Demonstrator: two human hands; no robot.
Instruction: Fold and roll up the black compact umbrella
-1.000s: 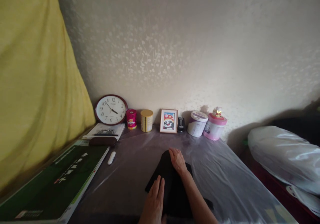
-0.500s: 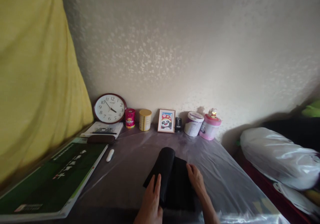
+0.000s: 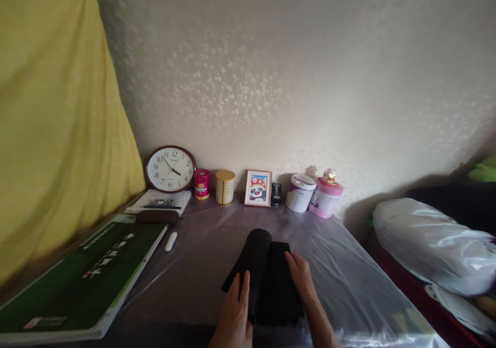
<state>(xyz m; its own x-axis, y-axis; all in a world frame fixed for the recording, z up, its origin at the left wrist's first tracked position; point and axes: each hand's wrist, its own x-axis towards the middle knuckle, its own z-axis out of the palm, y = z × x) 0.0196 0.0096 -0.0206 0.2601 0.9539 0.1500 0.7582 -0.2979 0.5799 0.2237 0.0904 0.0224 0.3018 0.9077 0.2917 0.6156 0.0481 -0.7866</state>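
A black, cloth-like sheet (image 3: 279,286) lies on the table near the front edge, with its left part curled over into a rounded fold. My left hand (image 3: 235,306) is closed on the rolled left part, two fingers lying along the curl and the thumb side out of sight. At the sheet's right edge, my right hand (image 3: 301,276) grips with fingers on top. Whether the sheet is cloth or soft leather I cannot tell.
A large green book (image 3: 77,281) covers the table's left side, with a brown case (image 3: 157,216) and a white stick-like object (image 3: 171,241) near it. Along the wall stand a clock (image 3: 171,168), a picture frame (image 3: 258,188) and several tins. A plastic bag (image 3: 434,244) lies at right.
My right hand has shifted slightly left with the sheet's right edge. My left hand and the curled part stay almost in place.
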